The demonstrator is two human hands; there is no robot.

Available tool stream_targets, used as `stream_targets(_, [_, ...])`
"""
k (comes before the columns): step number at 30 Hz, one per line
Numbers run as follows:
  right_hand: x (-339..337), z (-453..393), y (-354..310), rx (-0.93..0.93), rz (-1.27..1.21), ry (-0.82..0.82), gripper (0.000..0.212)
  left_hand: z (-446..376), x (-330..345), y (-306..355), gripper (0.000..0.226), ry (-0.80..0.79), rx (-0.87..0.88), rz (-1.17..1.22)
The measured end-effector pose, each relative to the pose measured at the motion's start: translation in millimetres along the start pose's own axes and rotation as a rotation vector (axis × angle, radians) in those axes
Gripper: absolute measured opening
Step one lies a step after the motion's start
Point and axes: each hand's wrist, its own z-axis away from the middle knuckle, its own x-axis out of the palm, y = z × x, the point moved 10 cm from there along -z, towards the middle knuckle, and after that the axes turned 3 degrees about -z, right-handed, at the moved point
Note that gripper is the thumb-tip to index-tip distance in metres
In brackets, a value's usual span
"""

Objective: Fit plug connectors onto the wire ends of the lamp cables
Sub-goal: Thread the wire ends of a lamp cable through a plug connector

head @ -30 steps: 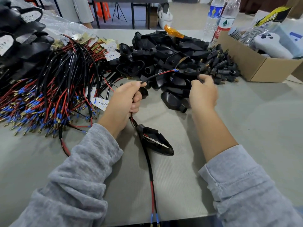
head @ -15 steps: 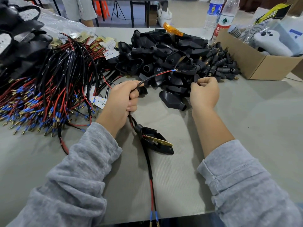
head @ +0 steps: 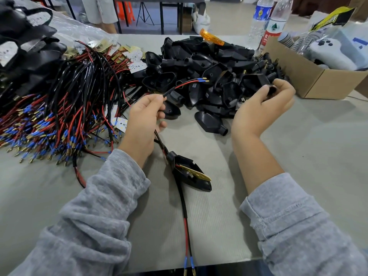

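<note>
Both arms wear a heather-grey knit sweatshirt, its fabric soft and slightly fuzzy. The left sleeve (head: 111,188) bunches in folds behind the wrist. The right sleeve (head: 286,212) is pushed farther back, its stitched cuff seam showing.

Grey table (head: 298,156) in front; beyond, pale floor (head: 229,18) and dark table legs (head: 161,16).

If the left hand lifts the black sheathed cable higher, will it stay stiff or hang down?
Probably somewhat springy over short lengths: the black sheathed cable juts almost straight from the left hand. Its longer part likely sags, since it lies curved on the grey table. The black lamp housing on the cable would likely drag along.
</note>
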Motion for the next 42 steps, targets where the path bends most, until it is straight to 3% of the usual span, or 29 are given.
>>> stream_targets(3, [-2,-1,5,0.046,-0.023,0.044,0.019,0,-2,0,0.016,0.017,-0.006,-0.006])
stream_targets(6, [-5,-8,23,0.212,-0.033,0.079,0.032,0,-2,0,0.014,0.019,-0.013,-0.022])
stream_targets(9, [3,-11,47,0.416,0.126,-0.097,0.067,1,-2,-1,0.014,0.015,-0.022,-0.045])
stream_targets(11, [7,-10,54,0.46,0.309,-0.227,0.072,1,-1,-2,0.015,0.009,-0.025,-0.062])
stream_targets(17, [29,-7,55,0.202,0.813,-0.577,0.048,2,1,-1,0.017,0.001,-0.031,-0.072])
stream_targets(24, [36,0,47,0.067,0.983,-0.647,0.042,1,-1,-4,0.022,0.017,-0.061,-0.01])
stream_targets(30, [36,2,48,0.098,0.937,-0.646,0.033,-1,0,-5,0.022,-0.001,-0.055,-0.005])
stream_targets(33, [28,-6,36,0.135,0.726,-0.463,0.018,-2,0,-6,0.023,-0.003,-0.056,-0.002])
stream_targets(36, [24,-7,8,-0.017,0.508,-0.327,0.015,-3,0,-5,0.023,-0.005,-0.042,0.005])
stream_targets(42, [42,26,-33,-0.237,0.118,-0.472,0.022,-2,2,-1,0.024,-0.051,0.012,-0.027])
